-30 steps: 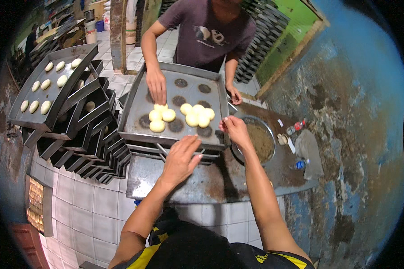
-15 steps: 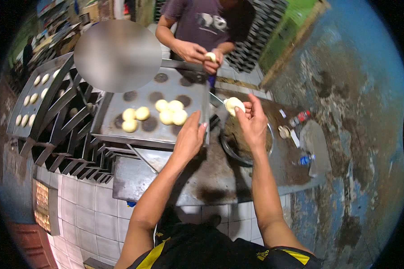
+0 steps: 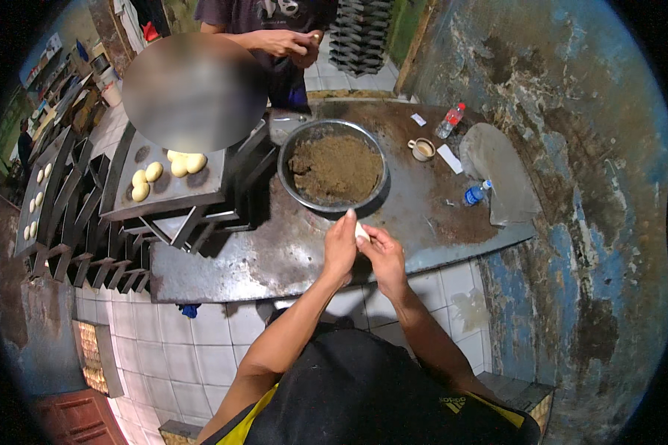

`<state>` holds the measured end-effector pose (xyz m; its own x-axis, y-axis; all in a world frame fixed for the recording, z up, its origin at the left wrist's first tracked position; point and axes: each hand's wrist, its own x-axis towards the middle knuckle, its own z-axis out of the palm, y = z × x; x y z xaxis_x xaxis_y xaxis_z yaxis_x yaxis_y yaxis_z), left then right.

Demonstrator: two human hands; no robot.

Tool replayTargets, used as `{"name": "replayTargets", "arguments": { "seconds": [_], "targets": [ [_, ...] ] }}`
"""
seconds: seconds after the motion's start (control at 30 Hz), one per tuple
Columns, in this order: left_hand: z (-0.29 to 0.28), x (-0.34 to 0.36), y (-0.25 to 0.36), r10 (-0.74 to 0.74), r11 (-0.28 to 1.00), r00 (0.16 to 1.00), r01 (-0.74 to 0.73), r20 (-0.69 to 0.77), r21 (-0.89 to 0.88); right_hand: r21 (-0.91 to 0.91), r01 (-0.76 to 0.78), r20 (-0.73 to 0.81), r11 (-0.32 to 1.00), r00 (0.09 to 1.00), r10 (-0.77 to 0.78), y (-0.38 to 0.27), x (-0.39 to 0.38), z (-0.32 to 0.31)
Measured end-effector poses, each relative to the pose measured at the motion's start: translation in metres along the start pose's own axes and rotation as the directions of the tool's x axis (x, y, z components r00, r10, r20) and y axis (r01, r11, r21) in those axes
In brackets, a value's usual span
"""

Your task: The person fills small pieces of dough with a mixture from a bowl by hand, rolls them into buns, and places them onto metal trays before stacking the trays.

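My left hand (image 3: pixel 340 249) and my right hand (image 3: pixel 386 258) meet near the table's front edge, just on my side of a metal bowl (image 3: pixel 334 124). A small pale piece of dough (image 3: pixel 361 231) is pinched between the fingers of both; part of it is hidden. Crumbly brown filling (image 3: pixel 335 169) lies in the bowl. To the left, a dark metal tray (image 3: pixel 163 205) bears several round yellowish dough balls (image 3: pixel 179 167) in two groups. Across the table, another person's hands (image 3: pixel 298 46) are closed together round something small.
On the table's right stand a cup of brown drink (image 3: pixel 421 150), a red-capped bottle (image 3: pixel 451 121) and a blue-labelled bottle (image 3: pixel 478 193), beside a greyish sheet (image 3: pixel 501 174). Stacked metal racks (image 3: pixel 82 222) and a second tray (image 3: pixel 43 194) with dough pieces are at far left.
My left hand has left the tray's right edge and joined my right hand. The right hand has come back toward me from above the bowl with the dough. The view has shifted.
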<state>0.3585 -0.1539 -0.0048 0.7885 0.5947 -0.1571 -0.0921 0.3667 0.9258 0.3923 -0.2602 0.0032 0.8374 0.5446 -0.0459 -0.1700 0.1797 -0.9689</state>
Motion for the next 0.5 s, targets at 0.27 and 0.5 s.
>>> {"name": "replayTargets", "arguments": {
  "seconds": [0.27, 0.5],
  "targets": [
    [-0.085, 0.015, -0.064, -0.215, 0.939, 0.976, 0.216, -0.032, 0.267, -0.438, 0.01, 0.013, 0.899, 1.0, -0.005, 0.027, 0.039, 0.001],
    [-0.095, 0.04, -0.062, -0.343, 0.929, 0.939, 0.341, -0.012, 0.141, -0.586, 0.381, 0.392, 0.715, 0.906, -0.161, 0.047, 0.136, -0.004]
  ]
}}
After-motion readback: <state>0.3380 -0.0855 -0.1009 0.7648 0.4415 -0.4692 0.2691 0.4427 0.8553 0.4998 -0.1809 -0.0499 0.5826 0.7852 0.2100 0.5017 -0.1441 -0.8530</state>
